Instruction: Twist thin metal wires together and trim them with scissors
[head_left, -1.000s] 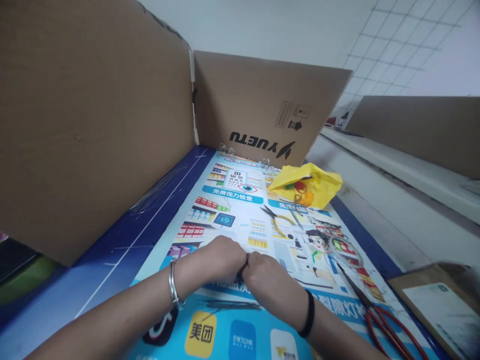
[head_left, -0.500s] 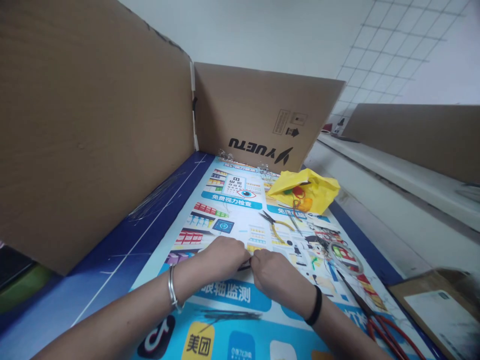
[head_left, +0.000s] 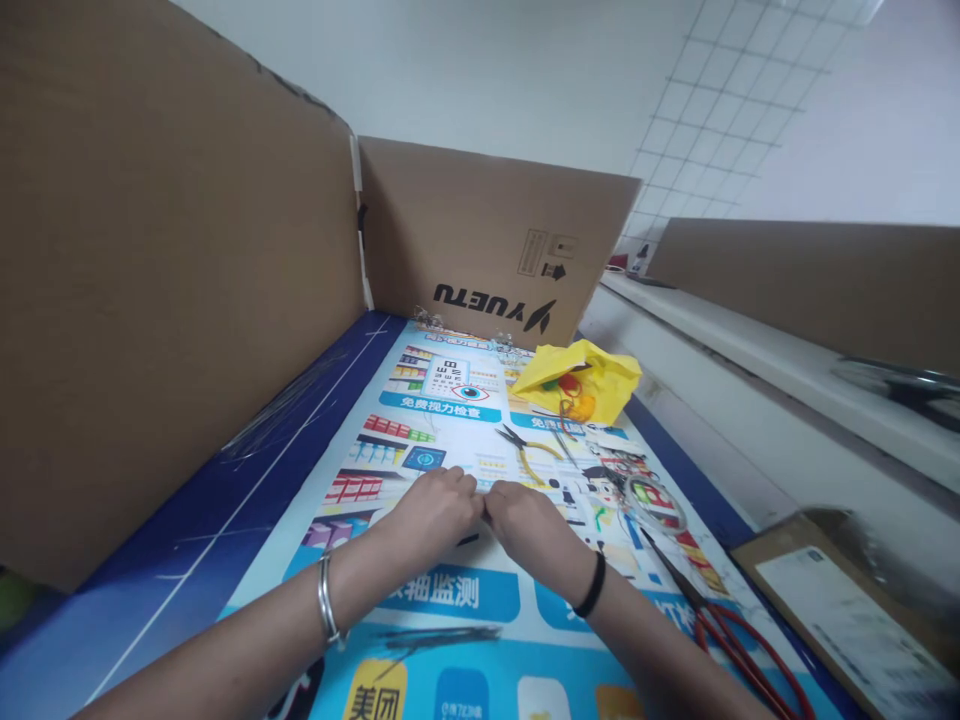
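Note:
My left hand (head_left: 439, 510), with a silver bangle (head_left: 327, 600) at the wrist, is closed in a pinch. My right hand (head_left: 531, 525), wearing a black band (head_left: 592, 585), is closed too, and the fingers of both meet over the printed mat (head_left: 409, 610). Whatever they grip is hidden behind the knuckles. Just beyond them lie pliers with yellow handles (head_left: 534, 455). Short dark wire pieces (head_left: 442, 637) rest on the mat on the near side of my hands.
Red-handled scissors (head_left: 731, 635) and a wire coil (head_left: 656, 503) lie right. A yellow bag (head_left: 611, 380) holds colourful items. Thin wires (head_left: 285, 405) lie left. Cardboard panels (head_left: 480, 220) stand at left and back; a small cardboard box (head_left: 780, 545) sits at right.
The view has turned slightly right, so the scene sits further left. My hands stay together and closed, raised a little; the dark bit earlier visible between the fingers no longer shows clearly.

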